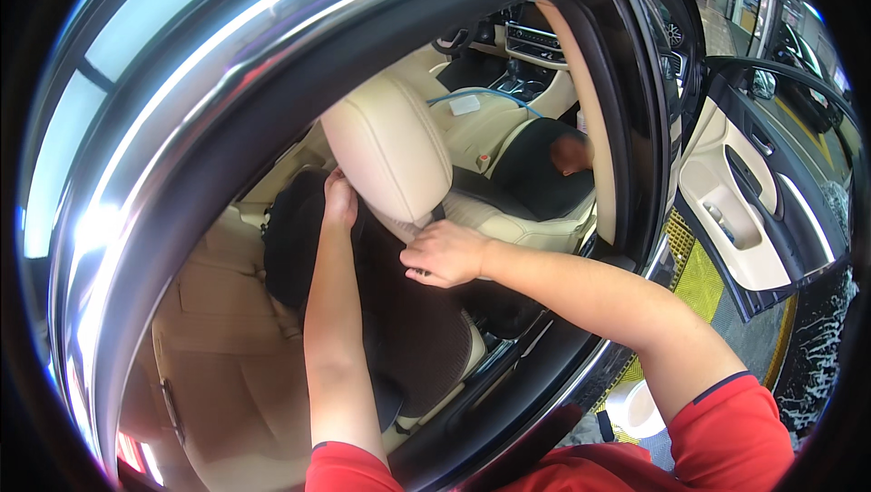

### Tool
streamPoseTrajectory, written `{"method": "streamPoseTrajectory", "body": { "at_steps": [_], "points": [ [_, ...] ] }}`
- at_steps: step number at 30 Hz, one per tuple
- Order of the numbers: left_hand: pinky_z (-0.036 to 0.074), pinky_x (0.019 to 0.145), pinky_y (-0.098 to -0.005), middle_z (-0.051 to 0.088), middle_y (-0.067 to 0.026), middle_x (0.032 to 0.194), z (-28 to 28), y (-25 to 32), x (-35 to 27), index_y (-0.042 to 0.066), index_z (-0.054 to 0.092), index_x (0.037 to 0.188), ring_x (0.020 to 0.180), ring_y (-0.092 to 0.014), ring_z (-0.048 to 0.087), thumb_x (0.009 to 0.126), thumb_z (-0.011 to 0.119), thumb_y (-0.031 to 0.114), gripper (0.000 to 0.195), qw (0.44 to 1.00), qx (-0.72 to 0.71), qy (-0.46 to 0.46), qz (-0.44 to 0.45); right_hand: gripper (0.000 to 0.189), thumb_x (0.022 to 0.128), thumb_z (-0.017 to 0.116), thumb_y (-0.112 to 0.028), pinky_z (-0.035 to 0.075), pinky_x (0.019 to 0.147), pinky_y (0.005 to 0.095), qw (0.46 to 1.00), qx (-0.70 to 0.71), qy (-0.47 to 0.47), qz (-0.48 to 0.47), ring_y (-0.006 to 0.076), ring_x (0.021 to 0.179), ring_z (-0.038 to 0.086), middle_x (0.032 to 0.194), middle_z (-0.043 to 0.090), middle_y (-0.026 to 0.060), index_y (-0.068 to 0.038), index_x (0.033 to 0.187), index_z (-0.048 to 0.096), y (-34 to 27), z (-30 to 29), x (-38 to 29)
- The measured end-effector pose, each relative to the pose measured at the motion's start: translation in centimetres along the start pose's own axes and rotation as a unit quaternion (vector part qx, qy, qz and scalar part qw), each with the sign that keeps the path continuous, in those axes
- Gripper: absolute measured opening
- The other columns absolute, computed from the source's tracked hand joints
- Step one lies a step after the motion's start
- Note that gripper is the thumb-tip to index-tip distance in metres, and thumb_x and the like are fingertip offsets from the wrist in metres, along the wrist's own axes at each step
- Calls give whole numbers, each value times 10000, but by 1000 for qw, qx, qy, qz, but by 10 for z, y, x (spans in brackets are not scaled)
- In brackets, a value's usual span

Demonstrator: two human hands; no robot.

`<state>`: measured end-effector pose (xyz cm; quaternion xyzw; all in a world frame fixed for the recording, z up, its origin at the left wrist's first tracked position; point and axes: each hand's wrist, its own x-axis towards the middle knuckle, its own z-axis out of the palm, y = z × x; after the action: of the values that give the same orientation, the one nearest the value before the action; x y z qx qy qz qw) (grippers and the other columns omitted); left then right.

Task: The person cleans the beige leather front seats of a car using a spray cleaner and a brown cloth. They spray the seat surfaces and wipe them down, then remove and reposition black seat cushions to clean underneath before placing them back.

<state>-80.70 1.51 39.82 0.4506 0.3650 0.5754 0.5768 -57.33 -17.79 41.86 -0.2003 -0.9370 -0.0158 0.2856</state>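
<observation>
Through a car's door opening, a beige leather headrest (388,145) stands on the near front seat. My left hand (341,199) is at the headrest's left lower edge; its fingertips are partly hidden behind it. My right hand (446,254) is curled at the headrest's lower right corner, by a dark strap (437,212). A dark fabric seat cover (408,329) hangs below my right hand. Whether the right fingers grip the cover or the strap cannot be made out.
The car's door frame (272,108) arches over my arms. A beige rear seat (238,369) lies at the left. At the right are an open front door (742,199) and a white bucket (636,407). Another person's blurred hand (570,154) is near the far front seat.
</observation>
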Motion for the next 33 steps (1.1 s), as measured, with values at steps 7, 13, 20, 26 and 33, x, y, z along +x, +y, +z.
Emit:
{"method": "streamPoseTrajectory", "body": {
  "at_steps": [7,13,20,26,33],
  "points": [
    [575,875,-340,608,30,961,-23,-21,-68,94,662,1108,918,-138,658,903,747,-76,279,998,-38,37,-33,380,717,700,-172,518,776,483,1000,23,1,13,390,862,635,889,599,154,-54,1025,513,-4,-3,2],
    [581,916,-314,679,-68,1007,-15,-12,-85,-16,676,1128,958,-174,679,892,762,-71,257,994,16,78,70,296,861,650,-145,533,863,464,999,-13,-12,30,364,950,672,959,651,165,-31,1101,521,-5,4,4],
    [532,1011,-393,661,-168,1243,-2,1,-79,-102,590,1341,1102,-252,643,990,602,-26,359,994,-54,76,-49,162,911,637,-104,497,914,395,995,-69,8,-72,279,974,629,999,626,78,-84,1063,585,-5,6,3],
    [545,981,-362,645,-161,1291,-22,8,-80,-91,445,1520,1072,-226,666,1018,606,-11,534,987,-7,-33,-155,193,880,745,-141,500,881,381,993,-66,65,-70,260,919,620,943,617,45,-101,1050,663,-4,3,4],
    [520,995,-340,715,-47,1153,-45,6,-107,44,652,1254,1085,-163,670,1046,659,139,228,967,0,-137,-216,220,874,816,-246,569,762,432,968,35,171,181,311,861,726,915,745,49,-132,991,669,-17,10,11]
  ]
}}
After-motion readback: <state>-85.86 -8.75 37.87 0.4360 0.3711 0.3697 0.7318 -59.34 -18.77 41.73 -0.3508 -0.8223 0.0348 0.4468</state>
